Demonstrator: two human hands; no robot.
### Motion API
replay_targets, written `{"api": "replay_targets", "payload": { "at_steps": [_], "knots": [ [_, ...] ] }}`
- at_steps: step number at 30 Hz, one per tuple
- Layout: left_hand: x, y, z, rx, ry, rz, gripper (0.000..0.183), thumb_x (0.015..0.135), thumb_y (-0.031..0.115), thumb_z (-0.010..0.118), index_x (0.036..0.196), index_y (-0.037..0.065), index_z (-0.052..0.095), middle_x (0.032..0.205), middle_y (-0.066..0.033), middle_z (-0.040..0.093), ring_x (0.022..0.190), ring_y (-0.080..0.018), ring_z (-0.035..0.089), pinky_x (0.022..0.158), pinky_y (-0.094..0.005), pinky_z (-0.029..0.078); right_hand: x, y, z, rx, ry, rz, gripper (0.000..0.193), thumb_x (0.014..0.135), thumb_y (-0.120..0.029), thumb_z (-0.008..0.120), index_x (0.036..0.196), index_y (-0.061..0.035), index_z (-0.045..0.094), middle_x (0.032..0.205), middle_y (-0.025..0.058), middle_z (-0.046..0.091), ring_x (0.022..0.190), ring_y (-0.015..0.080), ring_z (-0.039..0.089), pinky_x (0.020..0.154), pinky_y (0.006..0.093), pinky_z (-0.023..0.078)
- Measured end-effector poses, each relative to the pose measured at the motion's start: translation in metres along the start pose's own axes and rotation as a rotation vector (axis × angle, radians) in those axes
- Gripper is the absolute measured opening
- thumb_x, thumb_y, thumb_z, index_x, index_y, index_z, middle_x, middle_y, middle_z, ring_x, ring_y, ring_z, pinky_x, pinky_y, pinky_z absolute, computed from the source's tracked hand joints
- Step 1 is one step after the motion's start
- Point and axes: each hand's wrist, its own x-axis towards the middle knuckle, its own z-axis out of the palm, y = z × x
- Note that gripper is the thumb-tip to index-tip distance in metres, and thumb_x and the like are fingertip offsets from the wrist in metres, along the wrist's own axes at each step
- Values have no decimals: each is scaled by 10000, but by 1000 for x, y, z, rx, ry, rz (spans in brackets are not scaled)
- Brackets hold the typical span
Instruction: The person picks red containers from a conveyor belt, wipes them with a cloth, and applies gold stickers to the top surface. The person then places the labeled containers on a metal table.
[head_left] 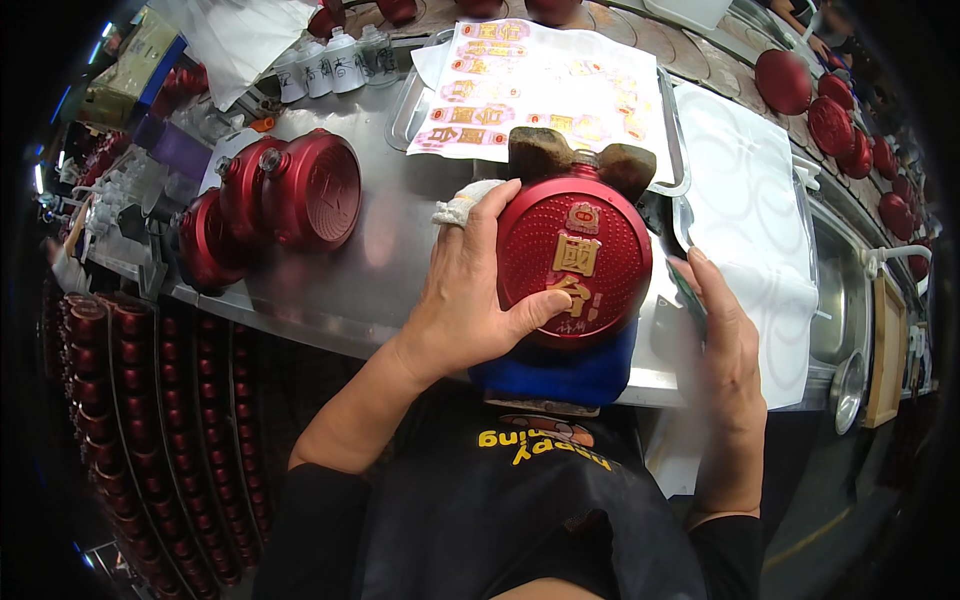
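A round, flat red bottle (621, 232) with a dotted face and raised gold lettering leans on a blue padded stand (560, 375) in front of me. Its neck sits between two dark brown rounded blocks (540, 158). My left hand (465, 275) grips the bottle's left edge, thumb across the lower face. A white cloth wad (465, 203) shows at those fingers; whether it is wrapped or held I cannot tell. Just right of the bottle, apart from it, my right hand (725, 335) is closed on a thin green tool (686, 290), partly hidden by the fingers.
A sheet of gold-and-red stickers (560, 80) lies on a tray beyond the bottle. Several red bottles (325, 190) stand at left, near white squeeze bottles (343, 60). White paper (745, 200) covers the right side, beside a sink (835, 290). Stacked red bottles (130, 400) fill the lower left.
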Motion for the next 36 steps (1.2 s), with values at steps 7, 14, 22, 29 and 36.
{"api": "replay_targets", "payload": {
  "at_steps": [7, 14, 22, 29, 36],
  "knots": [
    [-3, -4, 3, -20, -11, -10, 973, 813, 472, 771, 1488, -7, 261, 1395, -275, 403, 1295, -428, 402, 1111, -497, 296, 41, -7, 1, -144, -11, -236, 202, 756, -40, 692, 939, -72, 614, 782, 66, 580, 671, 237, 597, 663, 367, 479],
    [-3, -14, -5, 103, 120, 327, 902, 887, 718, 514, 1487, 54, 402, 1445, -211, 471, 1335, -390, 382, 1135, -526, 260, 27, -13, 3, 201, -311, -459, 148, 739, -140, 692, 882, -147, 654, 780, -13, 494, 736, 173, 533, 810, 406, 414],
    [18, -1, -14, 387, -154, 641, 717, 971, 681, 261, 1384, 198, 592, 1268, 17, 650, 1384, -275, 357, 1205, -529, 46, 24, 23, -8, 376, -71, 183, 139, 791, -84, 729, 899, -19, 669, 713, 79, 575, 646, 226, 541, 608, 326, 438],
    [30, -3, -9, 408, -122, 635, 677, 977, 668, 257, 1358, 232, 609, 1229, 4, 662, 1339, -250, 407, 1188, -562, 36, 48, 26, -6, 517, -43, 360, 140, 870, -93, 698, 934, 24, 654, 780, 65, 654, 670, 108, 588, 615, 254, 476],
    [-42, 11, 11, 448, -30, 589, 520, 994, 603, 381, 1274, 275, 673, 1236, 66, 662, 1280, -182, 438, 1187, -528, 108, 68, 13, 17, 155, -111, -104, 193, 773, -99, 749, 927, -56, 642, 800, 102, 599, 722, 310, 564, 704, 388, 427]
  ]
}}
